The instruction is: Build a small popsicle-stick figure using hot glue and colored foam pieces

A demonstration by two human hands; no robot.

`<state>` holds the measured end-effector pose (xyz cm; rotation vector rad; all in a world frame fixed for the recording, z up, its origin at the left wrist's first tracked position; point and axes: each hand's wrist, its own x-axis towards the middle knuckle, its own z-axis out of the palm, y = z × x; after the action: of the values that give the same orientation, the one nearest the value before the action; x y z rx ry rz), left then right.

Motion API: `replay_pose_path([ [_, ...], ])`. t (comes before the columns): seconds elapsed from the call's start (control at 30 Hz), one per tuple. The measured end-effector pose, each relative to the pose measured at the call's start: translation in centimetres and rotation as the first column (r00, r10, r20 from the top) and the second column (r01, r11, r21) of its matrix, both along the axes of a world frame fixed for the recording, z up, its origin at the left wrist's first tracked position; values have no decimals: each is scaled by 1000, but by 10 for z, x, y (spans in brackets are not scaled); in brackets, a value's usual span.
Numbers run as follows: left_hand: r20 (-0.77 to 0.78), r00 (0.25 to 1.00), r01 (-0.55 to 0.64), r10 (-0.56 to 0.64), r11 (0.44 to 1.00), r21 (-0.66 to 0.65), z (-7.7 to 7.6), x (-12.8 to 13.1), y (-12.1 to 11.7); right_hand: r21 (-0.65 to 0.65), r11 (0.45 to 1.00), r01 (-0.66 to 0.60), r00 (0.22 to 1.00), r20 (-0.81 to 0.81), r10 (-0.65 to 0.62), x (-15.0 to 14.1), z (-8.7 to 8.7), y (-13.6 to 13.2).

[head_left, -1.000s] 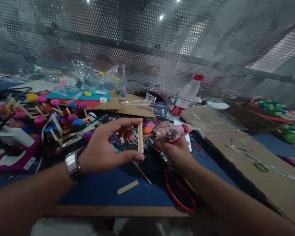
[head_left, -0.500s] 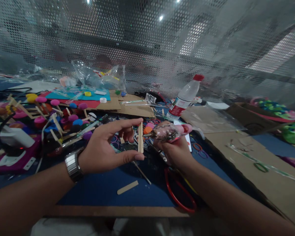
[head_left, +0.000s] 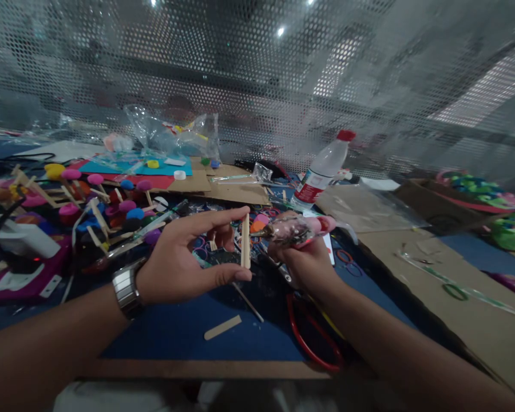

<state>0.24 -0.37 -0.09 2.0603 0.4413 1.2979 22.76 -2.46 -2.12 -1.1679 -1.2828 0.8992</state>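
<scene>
A short, pale bundle of flat wooden craft sticks (head_left: 245,243) is pinched upright by its two ends between the index finger and thumb of the left hand (head_left: 180,254), presumably so that its long side is exposed and the fingers are clear of heat. The fist of the right hand (head_left: 306,263) is wrapped around a pink, grimy plastic glue gun (head_left: 300,230), by which the bundle is faced from the right; the gun is levelled sideways, apparently so that its metal nozzle (head_left: 261,232) can be aimed at the wood. Whether the wood is touched by the nozzle cannot be told. The two hands are held apart above the blue tabletop (head_left: 167,337), seemingly so that the bundle can be turned freely. Below them, a single flat wooden stick (head_left: 223,327) is laid near the front edge, and red-handled scissors (head_left: 292,320) are placed under the right forearm, perhaps for easy reach. Farther out, a clear plastic bottle with a red cap (head_left: 321,174) is stood behind the gun, and a purple power strip (head_left: 30,283), into which a white adapter (head_left: 30,243) seems to be plugged, is set at the left.
</scene>
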Motion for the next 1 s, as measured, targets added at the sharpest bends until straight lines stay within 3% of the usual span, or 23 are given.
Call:
replay_pose_path([
  [1.0,-9,1000,-3,3,1000,29,1,0,-1,-76,994,83,997,7,-82,-2,3,1],
])
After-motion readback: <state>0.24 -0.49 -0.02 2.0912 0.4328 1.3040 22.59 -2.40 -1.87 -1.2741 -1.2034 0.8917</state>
